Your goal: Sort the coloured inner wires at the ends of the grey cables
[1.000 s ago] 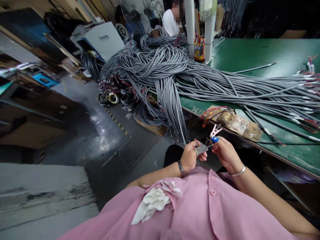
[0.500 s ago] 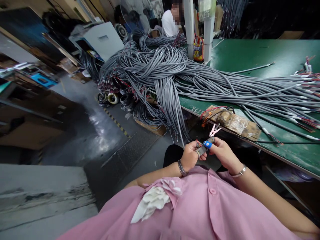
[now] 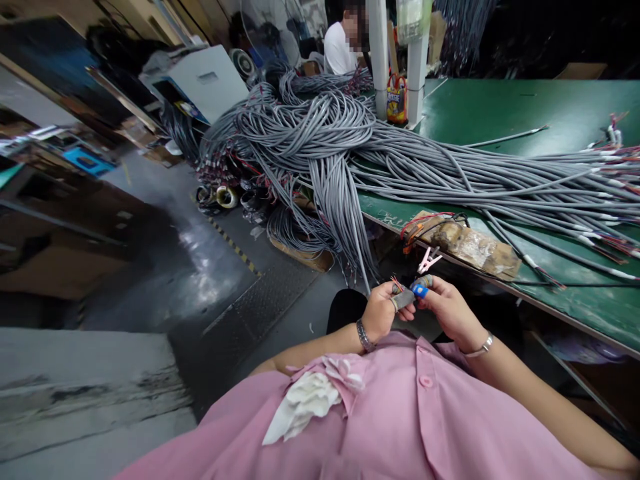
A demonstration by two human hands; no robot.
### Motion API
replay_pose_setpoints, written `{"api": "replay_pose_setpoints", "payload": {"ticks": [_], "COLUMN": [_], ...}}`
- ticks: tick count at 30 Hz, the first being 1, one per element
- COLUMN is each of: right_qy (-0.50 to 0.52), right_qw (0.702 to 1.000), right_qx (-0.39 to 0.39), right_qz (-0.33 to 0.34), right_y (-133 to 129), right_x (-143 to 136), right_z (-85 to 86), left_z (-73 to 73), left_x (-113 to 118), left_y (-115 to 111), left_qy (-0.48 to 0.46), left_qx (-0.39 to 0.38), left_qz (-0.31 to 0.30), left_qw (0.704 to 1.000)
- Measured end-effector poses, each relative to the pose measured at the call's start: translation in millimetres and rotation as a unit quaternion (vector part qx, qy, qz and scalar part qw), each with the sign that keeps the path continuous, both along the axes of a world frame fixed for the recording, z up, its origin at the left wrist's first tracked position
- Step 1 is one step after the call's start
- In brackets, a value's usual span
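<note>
In front of my waist, my left hand (image 3: 381,312) is closed around the end of a grey cable. Thin reddish wires (image 3: 397,284) stick up between its fingers, and a grey wrap covers its thumb. My right hand (image 3: 450,311) meets it, thumb and forefinger pinched together at the wires; the exact contact is too small to make out. Blue tape (image 3: 419,291) wraps the right thumb, and a greyish wrap is on the forefinger. Just beyond the fingertips, at the table edge, stands a pink clip (image 3: 429,261).
A large pile of grey cables (image 3: 320,127) spreads across the green table (image 3: 500,100) and hangs over its edge. A taped cardboard block (image 3: 475,248) lies at the near edge. White posts (image 3: 379,60) rise from the table. A person in a white shirt (image 3: 340,48) sits at the back.
My right thumb and forefinger have shifted slightly right, away from the left thumb, and the thumb has turned. My left hand has barely moved.
</note>
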State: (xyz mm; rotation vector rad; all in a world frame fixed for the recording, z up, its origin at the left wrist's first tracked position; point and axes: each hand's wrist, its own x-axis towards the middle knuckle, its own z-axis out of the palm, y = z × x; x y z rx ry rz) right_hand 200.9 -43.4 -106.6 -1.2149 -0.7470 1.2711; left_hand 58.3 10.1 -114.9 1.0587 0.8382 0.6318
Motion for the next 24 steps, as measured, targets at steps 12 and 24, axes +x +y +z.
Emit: {"api": "replay_pose_setpoints", "payload": {"ticks": [12, 24], "right_qy": [0.087, 0.178], "right_qw": [0.996, 0.983], "right_qx": [-0.009, 0.017], "right_qz": [-0.036, -0.047], "right_y": [4.4, 37.0], "right_x": [10.4, 24.5], "right_z": [-13.8, -1.6], "left_z": [6.5, 24.6], "left_x": [-1.4, 13.3], "left_y": [4.3, 18.1], "left_qy": [-0.030, -0.084], "left_qx": [-0.030, -0.097], "left_qz": [0.064, -0.007], "left_qw": [0.997, 0.992]}}
